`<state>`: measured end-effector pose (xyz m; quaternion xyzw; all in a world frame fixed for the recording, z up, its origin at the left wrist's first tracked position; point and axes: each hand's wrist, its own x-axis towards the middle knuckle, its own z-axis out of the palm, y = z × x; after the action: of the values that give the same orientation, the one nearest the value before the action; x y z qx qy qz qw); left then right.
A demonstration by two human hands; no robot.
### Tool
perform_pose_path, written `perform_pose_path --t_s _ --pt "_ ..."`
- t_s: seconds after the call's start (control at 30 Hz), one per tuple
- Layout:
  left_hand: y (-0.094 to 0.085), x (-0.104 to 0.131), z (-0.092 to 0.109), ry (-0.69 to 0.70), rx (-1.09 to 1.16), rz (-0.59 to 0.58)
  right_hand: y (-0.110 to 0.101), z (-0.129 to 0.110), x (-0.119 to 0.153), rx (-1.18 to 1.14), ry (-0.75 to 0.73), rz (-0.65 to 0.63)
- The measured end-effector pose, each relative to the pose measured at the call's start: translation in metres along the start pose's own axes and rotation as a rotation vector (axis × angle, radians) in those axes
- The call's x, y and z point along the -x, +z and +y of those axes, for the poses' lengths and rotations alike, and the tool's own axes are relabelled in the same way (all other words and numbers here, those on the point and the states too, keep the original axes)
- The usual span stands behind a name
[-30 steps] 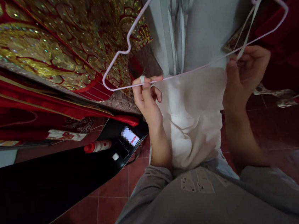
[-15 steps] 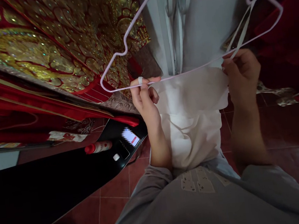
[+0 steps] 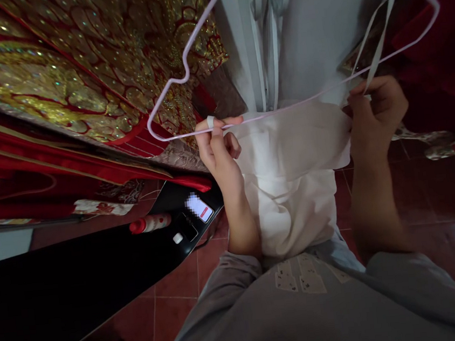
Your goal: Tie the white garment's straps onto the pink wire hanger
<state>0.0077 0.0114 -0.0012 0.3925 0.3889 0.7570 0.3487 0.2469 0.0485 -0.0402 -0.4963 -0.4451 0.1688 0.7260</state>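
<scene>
A pale pink hanger (image 3: 305,100) spans the upper middle of the head view. Near its left end, my left hand (image 3: 222,144) is closed round the bottom bar, a white band on one finger. My right hand (image 3: 378,103), closed just below the bar on the right, pinches a thin cream strap (image 3: 382,40) that loops over the hanger's right notch. A cream garment (image 3: 289,142) hangs below the bar between both hands, in front of my body. Its top edge meets my left fingers.
Red and gold sequinned clothes (image 3: 59,79) hang at the left, dark red cloth (image 3: 446,82) at the right. On a black table (image 3: 80,283) are a red-capped bottle (image 3: 149,223), a lit phone (image 3: 199,208), a dark phone and a small white case (image 3: 177,238).
The hanger's right end has risen and shifted right, and its left end has moved slightly left. My right hand has moved a little right with the strap.
</scene>
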Motion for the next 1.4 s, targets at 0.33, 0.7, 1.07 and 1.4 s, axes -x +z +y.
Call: perform_pose_path --t_s 0.33,0.7,1.07,1.4 --pt "0.001 0.004 0.004 0.023 0.016 -0.053 -0.003 -0.028 0.011 -0.219 -0.084 -0.060" --pt "-0.001 0.003 0.013 -0.028 0.054 -0.059 -0.002 -0.051 0.020 -0.080 -0.064 -0.193" --pt "-0.002 0.000 0.006 -0.029 0.142 -0.081 0.012 -0.062 0.001 -0.233 -0.072 -0.312" --pt "-0.007 -0.002 0.009 -0.027 0.054 -0.042 -0.001 -0.109 -0.045 -0.030 0.244 -0.647"
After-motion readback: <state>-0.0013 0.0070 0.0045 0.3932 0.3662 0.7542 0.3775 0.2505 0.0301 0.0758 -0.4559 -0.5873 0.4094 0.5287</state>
